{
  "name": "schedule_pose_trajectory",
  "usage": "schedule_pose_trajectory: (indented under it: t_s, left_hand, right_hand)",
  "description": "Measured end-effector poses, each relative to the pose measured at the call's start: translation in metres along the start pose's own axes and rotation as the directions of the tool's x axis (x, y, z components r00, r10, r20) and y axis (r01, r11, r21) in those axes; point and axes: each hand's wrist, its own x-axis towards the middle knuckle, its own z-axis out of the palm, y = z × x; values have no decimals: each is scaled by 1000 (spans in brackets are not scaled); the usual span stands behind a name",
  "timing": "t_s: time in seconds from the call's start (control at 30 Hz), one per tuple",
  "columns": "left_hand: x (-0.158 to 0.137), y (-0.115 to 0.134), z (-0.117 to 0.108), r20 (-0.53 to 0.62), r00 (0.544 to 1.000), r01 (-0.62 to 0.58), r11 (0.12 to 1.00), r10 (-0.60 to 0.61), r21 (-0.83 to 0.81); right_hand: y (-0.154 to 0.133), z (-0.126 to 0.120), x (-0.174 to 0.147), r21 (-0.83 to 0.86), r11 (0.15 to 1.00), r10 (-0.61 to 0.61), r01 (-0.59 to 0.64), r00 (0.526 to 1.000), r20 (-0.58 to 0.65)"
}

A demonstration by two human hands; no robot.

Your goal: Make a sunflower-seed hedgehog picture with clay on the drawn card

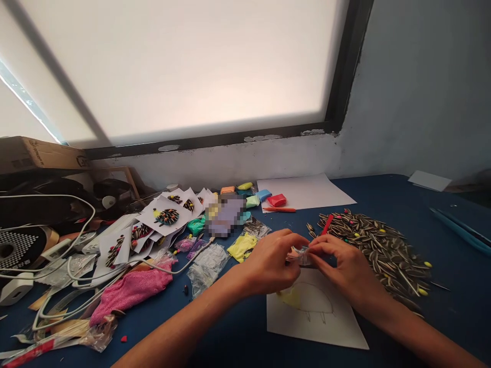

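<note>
My left hand [270,263] and my right hand [347,268] meet above a sheet of white paper [318,329]. Between their closed fingertips is a small clear plastic bag [301,254] with something pinkish-orange in it, partly hidden by the fingers. The paper bears a pencil outline of a rounded body with short legs, and yellow clay [290,298] fills its left end. Just beyond my right hand, a heap of striped sunflower seeds [378,240] is dotted with coloured clay balls. A red stick-like tool [327,225] lies at the heap's left edge.
Coloured clay packets [276,200] and an orange tool [279,209] lie by a blank white sheet [307,189] at the back. Left are seed-decorated papers [166,217], a pink cloth [132,291], white cables [72,276] and crumpled plastic bags [209,266]. A blue-edged object [460,230] lies far right.
</note>
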Motion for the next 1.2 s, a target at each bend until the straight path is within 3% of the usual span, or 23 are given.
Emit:
schedule_pose_trajectory:
  t_s: [0.07,0.17,0.37,0.6,0.77,0.93,1.03,1.1,1.2]
  left_hand:
    - [0,-4,1,60,997,-58,990,50,131]
    - [2,-5,6,63,997,-50,975,37,218]
    - [6,-5,12,-54,984,-152,954,172,260]
    - [1,-1,13,33,961,-265,885,274,383]
    - [2,1,6,36,946,-306,849,323,431]
    - [4,-1,-2,40,954,-279,838,296,468]
    - [3,-1,-2,3,966,-233,859,260,455]
    - [3,-1,1,-16,965,-230,869,263,437]
    - [2,-2,6,-36,955,-253,875,293,413]
  right_hand:
    - [0,0,1,20,999,28,-28,1000,-3]
    - [-2,-1,0,43,996,73,-74,997,6]
    - [-11,-5,0,50,988,144,-148,987,69]
    - [-9,-9,-1,2,983,186,-186,981,62]
    - [-14,-18,1,44,997,59,-68,984,169]
    - [-17,-21,1,56,997,-66,56,980,186]
    - [-11,-16,-3,-99,971,-202,216,970,131]
    - [-5,-13,-6,-280,893,-348,352,935,67]
    - [3,-12,-5,-412,809,-452,419,892,19]
